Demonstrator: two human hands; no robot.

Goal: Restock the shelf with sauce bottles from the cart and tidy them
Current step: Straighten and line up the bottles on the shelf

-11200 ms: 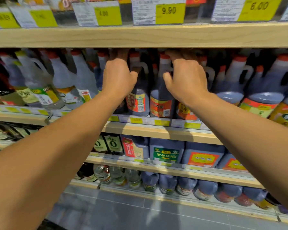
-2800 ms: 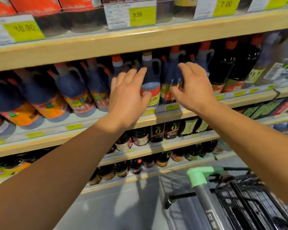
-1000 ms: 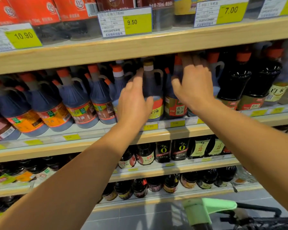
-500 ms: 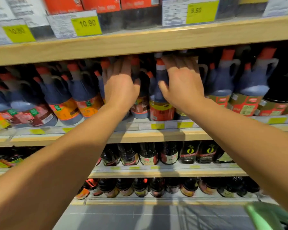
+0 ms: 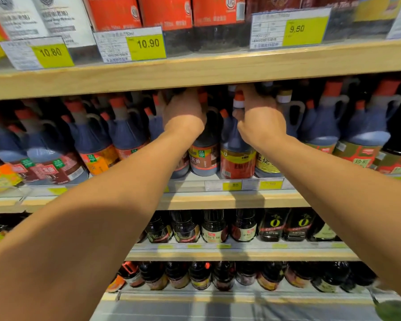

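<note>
Sauce bottles [image 5: 237, 156] with orange caps and red or yellow labels crowd the middle shelf [image 5: 229, 200]. Both my arms reach deep into this shelf. My left hand [image 5: 184, 112] lies over the neck of a dark bottle [image 5: 204, 156], and its fingers run back among the rear bottle tops. My right hand [image 5: 261, 121] is just right of it, thumb against the neck of the red-labelled bottle, fingers stretching towards the back. The fingertips of both hands are lost in shadow under the upper shelf board [image 5: 195, 70].
Price tags [image 5: 146, 45] hang on the top shelf below red-labelled bottles. Two lower shelves hold small dark bottles [image 5: 214, 228]. A blurred green cart handle [image 5: 394, 309] shows at the bottom right corner. Grey floor lies below.
Both hands have pushed further back into the middle shelf, up under the board. The view has shifted closer, and the cart handle has slid to the bottom right corner.
</note>
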